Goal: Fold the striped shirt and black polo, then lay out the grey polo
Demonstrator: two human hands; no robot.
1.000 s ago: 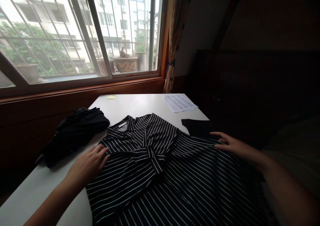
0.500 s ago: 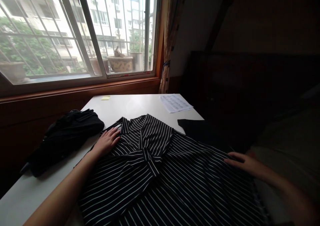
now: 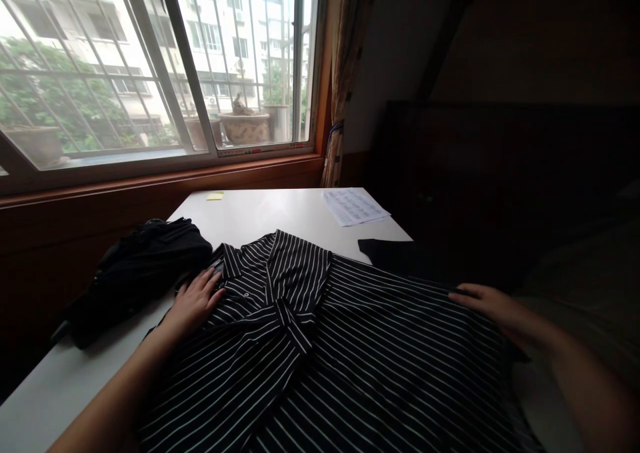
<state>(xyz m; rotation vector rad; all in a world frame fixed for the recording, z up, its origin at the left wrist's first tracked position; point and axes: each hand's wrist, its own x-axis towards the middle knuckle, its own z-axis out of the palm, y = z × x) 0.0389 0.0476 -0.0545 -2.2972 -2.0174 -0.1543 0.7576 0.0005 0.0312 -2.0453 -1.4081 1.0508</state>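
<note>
A black dress with white stripes point(image 3: 380, 326) lies spread over the white table, its collar toward the left and a knotted tie at its waist. My left hand point(image 3: 196, 299) rests flat beside the collar, fingers stretched out over the cloth. At the right, my right hand point(image 3: 483, 303) has its fingers closed on the far edge of the skirt part, with thumb and fingertips pinching the cloth. The lower end of the dress runs into shadow at the right.
A heap of black clothing point(image 3: 145, 266) lies on the table's left edge. Printed sheets point(image 3: 354, 206) and a yellow sticky note point(image 3: 215, 195) are at the back of the white table point(image 3: 260, 209). Dark cloth point(image 3: 390, 253) lies beyond the skirt, and a barred window stands behind.
The dress's collar and shoulder have shifted left with my left hand. My right hand has gone from lying loosely on the skirt to gripping its far edge, and the cloth is pulled straighter.
</note>
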